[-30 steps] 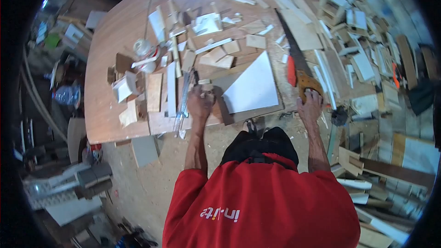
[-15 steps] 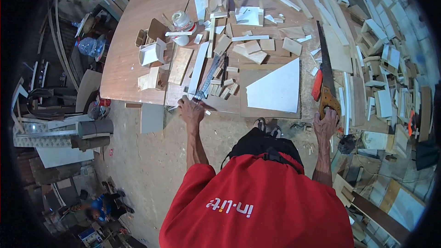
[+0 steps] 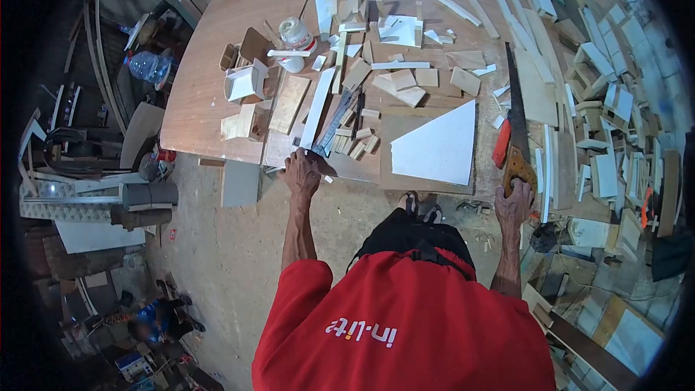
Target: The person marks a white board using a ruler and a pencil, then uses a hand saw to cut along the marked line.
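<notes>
My right hand (image 3: 515,203) is closed around the wooden handle of a handsaw (image 3: 517,130), which lies along the table's right side with its blade pointing away. A red-orange object (image 3: 501,143) is beside the blade. My left hand (image 3: 301,174) rests at the table's front edge with its fingers apart. Its fingertips are close to the near ends of a long white strip (image 3: 318,108) and a metal ruler (image 3: 334,123); whether they touch either is hard to see. Between the hands lies a white angled sheet (image 3: 438,146) on a brown board (image 3: 389,182).
Small wood blocks (image 3: 362,146) and offcuts cover the table (image 3: 195,101). A jar (image 3: 295,32), a white container (image 3: 291,63) and small boxes (image 3: 246,81) stand at left. Scrap wood (image 3: 608,116) is piled at right. Another person (image 3: 163,318) is low at far left.
The view has shifted slightly, moving the table items a little right and down. Both hands keep nearly the same places, the right still on the saw handle.
</notes>
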`<control>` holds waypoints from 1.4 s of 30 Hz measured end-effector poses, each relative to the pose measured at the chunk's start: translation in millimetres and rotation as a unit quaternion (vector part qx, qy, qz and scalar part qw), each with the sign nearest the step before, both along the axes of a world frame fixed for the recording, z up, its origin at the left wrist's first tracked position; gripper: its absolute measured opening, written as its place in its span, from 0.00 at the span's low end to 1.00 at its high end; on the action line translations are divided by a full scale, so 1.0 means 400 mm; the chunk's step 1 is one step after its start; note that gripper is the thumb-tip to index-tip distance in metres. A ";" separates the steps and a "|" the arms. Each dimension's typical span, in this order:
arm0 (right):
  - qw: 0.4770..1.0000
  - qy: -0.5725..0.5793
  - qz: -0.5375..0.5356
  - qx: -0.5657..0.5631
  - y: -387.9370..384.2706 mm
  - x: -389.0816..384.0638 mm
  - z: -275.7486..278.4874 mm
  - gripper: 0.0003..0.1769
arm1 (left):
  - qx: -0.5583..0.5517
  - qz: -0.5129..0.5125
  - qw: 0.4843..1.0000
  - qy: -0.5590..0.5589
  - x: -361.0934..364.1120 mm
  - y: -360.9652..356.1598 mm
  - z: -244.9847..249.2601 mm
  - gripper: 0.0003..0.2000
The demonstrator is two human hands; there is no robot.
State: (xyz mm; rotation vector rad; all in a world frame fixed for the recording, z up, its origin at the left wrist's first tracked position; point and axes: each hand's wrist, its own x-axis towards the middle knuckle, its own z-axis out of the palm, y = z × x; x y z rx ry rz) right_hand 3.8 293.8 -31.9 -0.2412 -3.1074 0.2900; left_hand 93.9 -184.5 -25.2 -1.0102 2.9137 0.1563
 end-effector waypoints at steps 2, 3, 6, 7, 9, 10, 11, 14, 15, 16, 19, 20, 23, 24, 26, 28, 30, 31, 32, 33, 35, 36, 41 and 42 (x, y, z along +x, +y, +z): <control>1.000 0.011 -0.001 0.002 0.002 0.006 -0.004 0.22 | 0.008 -0.027 1.000 0.014 0.001 -0.007 0.000 0.21; 1.000 0.015 0.002 0.003 0.003 0.007 -0.008 0.22 | 0.016 -0.049 0.998 0.026 0.003 -0.014 0.000 0.21; 1.000 0.025 0.004 0.001 0.008 0.006 -0.017 0.22 | 0.096 -0.097 0.987 0.089 0.004 -0.041 -0.012 0.18; 1.000 0.027 0.009 -0.002 0.008 0.007 -0.017 0.22 | 0.142 -0.113 0.977 0.113 -0.001 -0.032 0.015 0.16; 0.999 0.035 0.006 0.001 0.003 0.008 -0.015 0.22 | 0.188 -0.079 0.970 0.131 -0.010 0.019 0.049 0.14; 0.999 0.042 0.005 0.004 0.000 0.010 -0.013 0.22 | 0.189 -0.079 0.972 0.118 -0.016 0.040 0.056 0.14; 0.999 0.043 0.005 0.004 0.000 0.009 -0.015 0.22 | 0.189 -0.078 0.973 0.104 -0.021 0.057 0.055 0.14; 0.999 0.033 0.007 -0.003 0.004 0.005 -0.021 0.22 | 0.134 -0.126 0.974 0.135 -0.045 0.134 0.026 0.18; 1.000 0.029 0.002 -0.007 0.004 0.005 -0.022 0.22 | 0.121 -0.143 0.971 0.147 -0.053 0.157 0.019 0.18; 1.000 0.026 -0.004 -0.010 0.005 0.005 -0.024 0.22 | 0.122 -0.141 0.971 0.148 -0.061 0.182 0.018 0.18; 0.999 0.022 -0.005 -0.029 0.007 0.005 -0.022 0.22 | 0.134 -0.154 0.970 0.129 -0.071 0.205 0.029 0.17; 0.999 0.022 -0.005 -0.029 0.007 0.005 -0.021 0.22 | 0.160 -0.147 0.968 0.124 -0.074 0.198 0.034 0.17; 1.000 0.018 0.000 -0.025 0.002 0.009 -0.010 0.22 | 0.185 -0.106 0.961 0.178 -0.054 0.145 -0.007 0.17; 0.999 0.029 0.007 -0.027 0.004 0.009 -0.012 0.22 | 0.135 -0.097 0.963 0.210 -0.041 0.103 -0.036 0.17; 0.999 0.040 0.014 -0.029 0.008 0.008 -0.017 0.22 | 0.084 -0.089 0.963 0.240 -0.022 0.038 -0.033 0.17; 0.998 0.048 0.011 -0.031 0.006 0.008 -0.021 0.23 | 0.059 -0.140 0.981 0.120 -0.012 -0.007 -0.006 0.19; 0.999 0.044 0.011 -0.029 0.002 0.007 -0.017 0.23 | 0.056 -0.173 0.978 0.106 -0.015 -0.032 -0.004 0.21; 0.999 0.042 0.009 -0.027 0.002 0.007 -0.013 0.23 | 0.056 -0.208 0.972 0.095 -0.020 -0.040 -0.002 0.23; 0.999 0.042 0.010 -0.026 0.004 0.007 -0.016 0.23 | 0.053 -0.222 0.969 0.092 -0.021 -0.048 0.002 0.22; 0.998 0.046 0.010 -0.028 0.003 0.007 -0.018 0.23 | 0.054 -0.221 0.969 0.092 -0.023 -0.056 0.005 0.22; 0.998 0.051 0.011 -0.030 0.005 0.006 -0.020 0.23 | 0.036 -0.235 0.969 0.066 -0.028 -0.071 0.008 0.23; 0.999 0.048 0.010 -0.022 0.001 0.009 -0.014 0.23 | 0.036 -0.228 0.972 0.033 -0.032 -0.072 0.021 0.23; 0.999 0.050 0.008 -0.011 0.009 0.010 -0.027 0.24 | -0.016 -0.203 0.976 0.075 -0.033 -0.091 -0.009 0.25; 0.999 0.040 0.003 -0.019 0.010 0.010 -0.025 0.24 | -0.002 -0.208 0.976 0.065 -0.038 -0.085 0.005 0.24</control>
